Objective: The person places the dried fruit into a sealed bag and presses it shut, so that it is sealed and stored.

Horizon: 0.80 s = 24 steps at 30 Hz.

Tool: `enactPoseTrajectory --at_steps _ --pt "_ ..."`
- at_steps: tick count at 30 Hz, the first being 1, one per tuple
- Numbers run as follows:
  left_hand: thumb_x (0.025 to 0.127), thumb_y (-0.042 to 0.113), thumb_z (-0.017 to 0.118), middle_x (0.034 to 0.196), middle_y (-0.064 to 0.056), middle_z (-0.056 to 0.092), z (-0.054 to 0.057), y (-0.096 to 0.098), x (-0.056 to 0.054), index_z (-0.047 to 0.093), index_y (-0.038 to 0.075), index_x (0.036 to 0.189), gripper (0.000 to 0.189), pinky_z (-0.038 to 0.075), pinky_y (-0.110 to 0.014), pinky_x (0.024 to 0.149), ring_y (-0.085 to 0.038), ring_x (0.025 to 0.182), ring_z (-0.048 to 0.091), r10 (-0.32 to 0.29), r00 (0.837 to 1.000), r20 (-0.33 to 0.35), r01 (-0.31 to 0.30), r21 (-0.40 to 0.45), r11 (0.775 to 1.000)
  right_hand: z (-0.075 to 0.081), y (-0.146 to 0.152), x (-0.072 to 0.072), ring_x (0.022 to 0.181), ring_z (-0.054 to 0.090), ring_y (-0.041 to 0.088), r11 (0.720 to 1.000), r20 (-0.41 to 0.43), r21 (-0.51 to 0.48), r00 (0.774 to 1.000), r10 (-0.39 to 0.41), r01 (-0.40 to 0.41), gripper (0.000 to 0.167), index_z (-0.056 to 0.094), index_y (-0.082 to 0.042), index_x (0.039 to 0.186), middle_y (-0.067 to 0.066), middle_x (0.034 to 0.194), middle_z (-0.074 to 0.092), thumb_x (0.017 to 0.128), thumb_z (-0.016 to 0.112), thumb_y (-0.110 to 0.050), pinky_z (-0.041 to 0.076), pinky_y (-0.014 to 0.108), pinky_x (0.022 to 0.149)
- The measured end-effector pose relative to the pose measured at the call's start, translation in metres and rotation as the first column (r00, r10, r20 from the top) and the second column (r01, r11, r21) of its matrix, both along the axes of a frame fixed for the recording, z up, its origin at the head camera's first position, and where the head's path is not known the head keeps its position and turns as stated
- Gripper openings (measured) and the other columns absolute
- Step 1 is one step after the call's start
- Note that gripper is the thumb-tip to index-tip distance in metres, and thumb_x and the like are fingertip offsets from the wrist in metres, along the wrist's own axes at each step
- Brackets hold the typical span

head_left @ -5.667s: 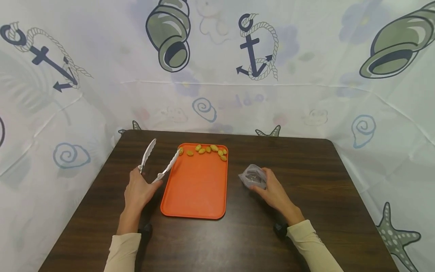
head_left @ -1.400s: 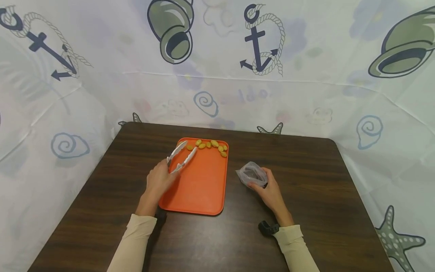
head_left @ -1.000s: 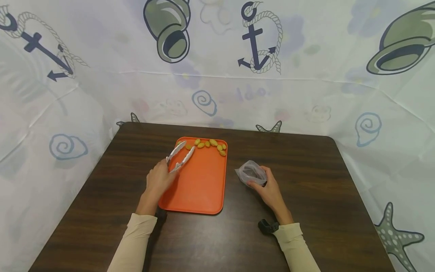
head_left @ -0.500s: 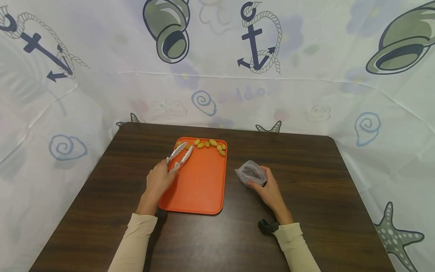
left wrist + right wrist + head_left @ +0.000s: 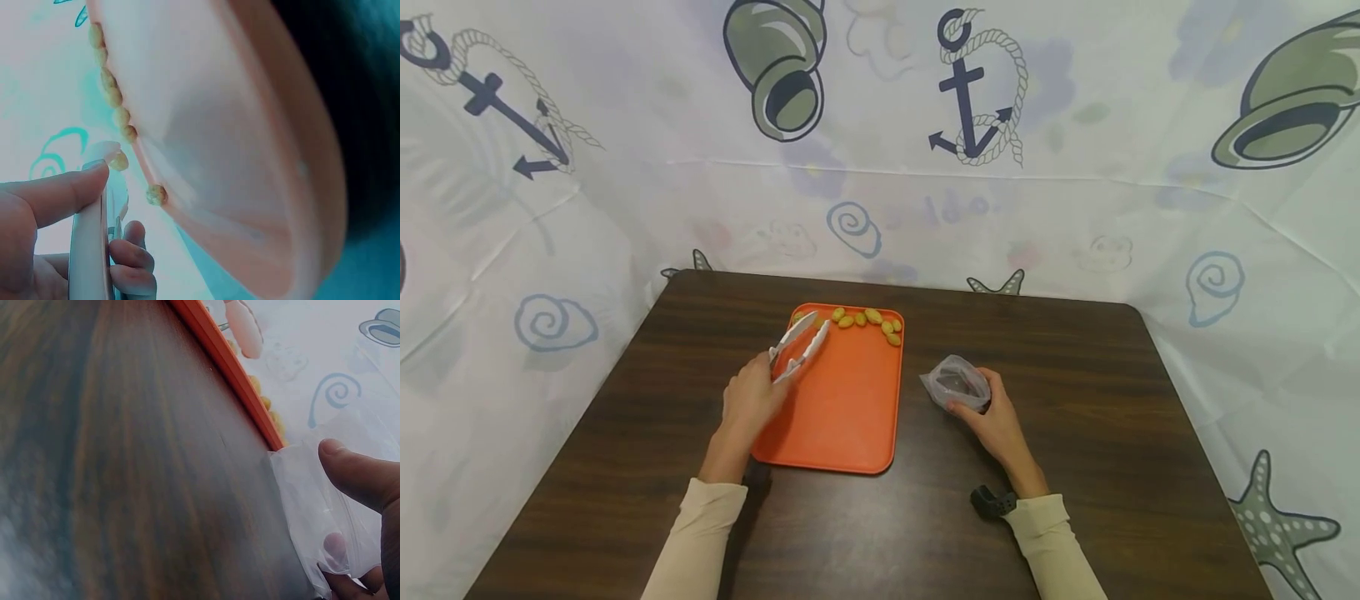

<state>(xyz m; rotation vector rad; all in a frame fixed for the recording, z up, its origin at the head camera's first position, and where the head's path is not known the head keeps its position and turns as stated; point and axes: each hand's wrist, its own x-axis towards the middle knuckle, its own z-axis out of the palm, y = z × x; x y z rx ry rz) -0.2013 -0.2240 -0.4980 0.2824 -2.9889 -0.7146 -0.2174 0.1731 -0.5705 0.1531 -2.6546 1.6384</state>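
My left hand (image 5: 750,400) grips metal tongs (image 5: 809,349), their tips light-coloured, over the upper left of an orange tray (image 5: 842,408). In the left wrist view, one small yellow-green oval piece (image 5: 120,161) shows at the tips of the tongs (image 5: 89,250); whether they squeeze it cannot be told. Several more such pieces (image 5: 872,316) lie along the tray's far edge and far right corner. To the right of the tray, my right hand (image 5: 1003,429) holds a clear plastic bag (image 5: 936,385) with its mouth spread, thumb and fingers around its side.
A dark wood-grain table (image 5: 865,533) carries the tray and reaches out on both sides. Behind it hangs a white cloth backdrop (image 5: 887,225) with sea prints. A black wrist device (image 5: 991,502) sits on the right wrist.
Since the earliest frame, my left hand has moved right, bringing the tongs over the tray with their arms nearer each other. They narrow slightly in the last second. The bag stays nearly in place.
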Motion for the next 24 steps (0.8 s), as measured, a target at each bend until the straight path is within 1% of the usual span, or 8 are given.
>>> enactPoseTrajectory --at_steps 3,7,11,15,19,24 --pt "0.096 0.029 0.063 0.121 -0.028 0.067 0.001 0.002 0.002 0.056 -0.005 0.135 0.052 0.051 -0.063 0.085 -0.049 0.099 0.067 -0.004 1.0 -0.013 0.004 0.021 1.0 0.0 0.0 0.0 0.119 0.058 0.031 1.0 -0.007 -0.008 1.0 0.003 -0.003 0.076 0.043 -0.019 0.144 0.012 0.134 0.059 0.084 0.086 -0.036 0.044 0.049 0.101" --pt "0.096 0.028 0.063 0.121 -0.027 0.068 0.002 0.005 0.006 0.056 -0.004 0.135 0.051 0.052 -0.061 0.083 -0.045 0.096 0.067 -0.012 1.0 -0.011 0.013 0.048 0.999 0.0 -0.001 0.0 0.12 0.058 0.031 1.0 -0.01 -0.008 1.0 0.004 -0.004 0.075 0.044 -0.019 0.144 0.011 0.135 0.06 0.084 0.086 -0.036 0.044 0.049 0.102" --pt "0.097 0.027 0.064 0.121 -0.026 0.069 0.002 0.008 0.01 0.057 -0.003 0.134 0.049 0.052 -0.061 0.083 -0.044 0.096 0.067 -0.01 1.0 -0.017 0.011 0.055 0.998 0.002 -0.002 0.001 0.12 0.058 0.03 1.0 -0.008 -0.007 1.0 0.002 -0.002 0.076 0.044 -0.018 0.144 0.012 0.136 0.059 0.084 0.086 -0.036 0.044 0.05 0.102" --pt "0.096 0.027 0.066 0.11 -0.022 0.07 0.001 0.011 0.014 0.06 -0.001 0.13 0.044 0.051 -0.056 0.077 -0.039 0.087 0.065 -0.008 0.999 -0.038 0.011 0.068 0.998 0.003 -0.003 0.002 0.12 0.058 0.03 1.0 -0.008 -0.024 1.0 0.003 -0.003 0.075 0.045 -0.017 0.143 0.012 0.135 0.06 0.084 0.086 -0.036 0.044 0.05 0.102" --pt "0.095 0.029 0.069 0.097 -0.016 0.068 0.001 0.015 0.018 0.063 0.0 0.122 0.04 0.047 -0.047 0.07 -0.033 0.078 0.06 -0.014 0.999 -0.035 0.017 0.08 0.997 0.003 -0.002 0.002 0.12 0.058 0.029 1.0 -0.003 -0.029 1.0 0.005 -0.005 0.073 0.045 -0.018 0.143 0.011 0.135 0.06 0.085 0.086 -0.037 0.044 0.049 0.102" --pt "0.092 0.03 0.074 0.092 -0.013 0.066 0.002 0.02 0.023 0.065 0.001 0.121 0.042 0.045 -0.043 0.067 -0.031 0.076 0.057 -0.02 0.999 -0.049 0.025 0.092 0.995 0.002 -0.002 0.001 0.119 0.058 0.029 1.0 -0.002 -0.022 1.0 0.008 -0.008 0.074 0.044 -0.019 0.144 0.01 0.135 0.06 0.086 0.085 -0.038 0.043 0.049 0.102"
